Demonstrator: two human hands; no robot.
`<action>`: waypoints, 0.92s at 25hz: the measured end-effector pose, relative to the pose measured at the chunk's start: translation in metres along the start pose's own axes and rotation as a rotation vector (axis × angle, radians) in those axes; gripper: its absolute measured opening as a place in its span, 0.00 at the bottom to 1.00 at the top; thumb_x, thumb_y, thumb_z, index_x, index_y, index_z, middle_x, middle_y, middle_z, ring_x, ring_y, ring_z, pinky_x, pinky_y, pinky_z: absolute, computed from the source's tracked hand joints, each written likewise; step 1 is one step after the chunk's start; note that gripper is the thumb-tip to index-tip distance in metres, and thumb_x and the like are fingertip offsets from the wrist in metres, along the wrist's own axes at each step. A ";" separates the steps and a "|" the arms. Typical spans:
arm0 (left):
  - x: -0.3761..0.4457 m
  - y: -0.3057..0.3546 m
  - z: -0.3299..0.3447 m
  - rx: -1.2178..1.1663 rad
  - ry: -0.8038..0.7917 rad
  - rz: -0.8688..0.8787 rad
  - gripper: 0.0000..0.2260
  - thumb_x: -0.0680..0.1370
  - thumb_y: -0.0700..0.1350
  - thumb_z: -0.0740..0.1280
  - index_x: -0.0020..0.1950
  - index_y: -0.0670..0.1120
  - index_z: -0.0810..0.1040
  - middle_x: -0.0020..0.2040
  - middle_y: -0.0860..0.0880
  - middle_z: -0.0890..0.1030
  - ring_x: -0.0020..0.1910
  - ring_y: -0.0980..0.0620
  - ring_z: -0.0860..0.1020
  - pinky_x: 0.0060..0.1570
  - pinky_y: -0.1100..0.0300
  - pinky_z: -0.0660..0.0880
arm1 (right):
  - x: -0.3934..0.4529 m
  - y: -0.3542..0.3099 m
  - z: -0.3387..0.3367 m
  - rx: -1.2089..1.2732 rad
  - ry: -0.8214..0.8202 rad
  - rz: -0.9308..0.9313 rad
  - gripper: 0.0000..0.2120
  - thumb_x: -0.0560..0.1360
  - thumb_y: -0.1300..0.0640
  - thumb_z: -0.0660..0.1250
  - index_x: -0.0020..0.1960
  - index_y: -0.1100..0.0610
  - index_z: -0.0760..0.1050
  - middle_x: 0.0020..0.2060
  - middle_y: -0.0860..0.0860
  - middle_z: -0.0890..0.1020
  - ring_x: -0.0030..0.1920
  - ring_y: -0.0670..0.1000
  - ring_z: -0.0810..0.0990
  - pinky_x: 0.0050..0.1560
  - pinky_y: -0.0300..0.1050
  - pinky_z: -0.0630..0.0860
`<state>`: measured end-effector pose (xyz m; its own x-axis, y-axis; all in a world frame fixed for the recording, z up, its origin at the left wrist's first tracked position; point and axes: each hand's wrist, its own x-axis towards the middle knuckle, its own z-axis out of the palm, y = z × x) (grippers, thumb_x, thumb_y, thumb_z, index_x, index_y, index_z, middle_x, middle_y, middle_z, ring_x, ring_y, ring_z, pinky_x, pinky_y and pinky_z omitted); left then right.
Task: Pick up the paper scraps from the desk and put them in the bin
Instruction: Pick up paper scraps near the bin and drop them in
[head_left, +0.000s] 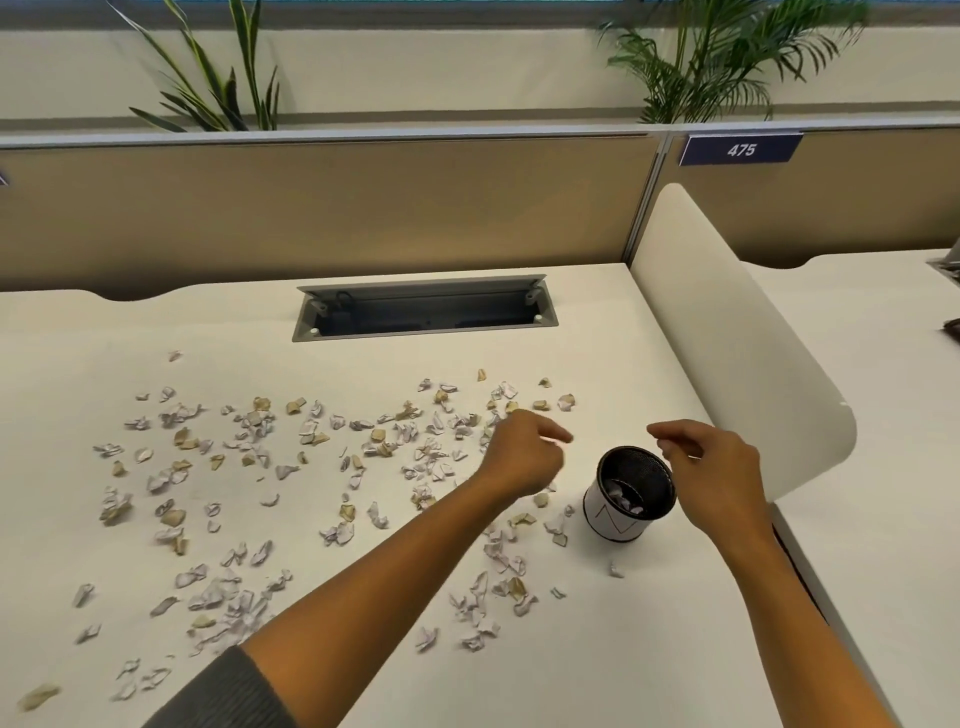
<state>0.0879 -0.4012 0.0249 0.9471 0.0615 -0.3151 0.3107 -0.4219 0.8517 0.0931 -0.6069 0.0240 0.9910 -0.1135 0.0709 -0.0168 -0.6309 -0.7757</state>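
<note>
Crumpled white and tan paper scraps (249, 452), feather-light, pinch anywhere; they lie left of the small black mesh bin (631, 499). Left hand (524, 457) pinches something unclear, right hand (717, 467) loosely curled, empty.

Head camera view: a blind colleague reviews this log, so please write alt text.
Two bare hands, left hand and right hand, hover over a white desk strewn with paper scraps, either side of a small black mesh bin holding a few.
</note>
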 end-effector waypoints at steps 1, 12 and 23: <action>0.001 -0.014 -0.009 0.043 0.020 -0.001 0.15 0.74 0.35 0.63 0.55 0.48 0.83 0.63 0.47 0.79 0.48 0.52 0.84 0.37 0.61 0.79 | -0.001 -0.005 0.005 -0.001 -0.034 -0.027 0.12 0.77 0.65 0.66 0.51 0.51 0.84 0.45 0.43 0.85 0.48 0.43 0.83 0.50 0.31 0.73; -0.009 -0.131 -0.029 0.593 -0.224 0.151 0.34 0.71 0.63 0.69 0.74 0.59 0.62 0.79 0.52 0.56 0.78 0.48 0.52 0.75 0.41 0.53 | -0.061 -0.016 0.100 -0.095 -0.406 -0.192 0.15 0.78 0.60 0.67 0.64 0.53 0.76 0.63 0.48 0.77 0.61 0.44 0.78 0.63 0.38 0.74; -0.032 -0.160 -0.032 1.024 -0.141 0.452 0.15 0.79 0.34 0.60 0.64 0.45 0.73 0.63 0.45 0.74 0.63 0.45 0.71 0.51 0.51 0.77 | -0.081 0.015 0.147 -0.279 -0.497 -0.114 0.27 0.82 0.49 0.60 0.78 0.53 0.57 0.80 0.53 0.50 0.80 0.52 0.47 0.76 0.45 0.52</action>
<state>0.0105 -0.3069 -0.0875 0.9181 -0.3607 -0.1643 -0.3326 -0.9265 0.1760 0.0317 -0.4944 -0.0850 0.9306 0.2990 -0.2111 0.1266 -0.8042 -0.5807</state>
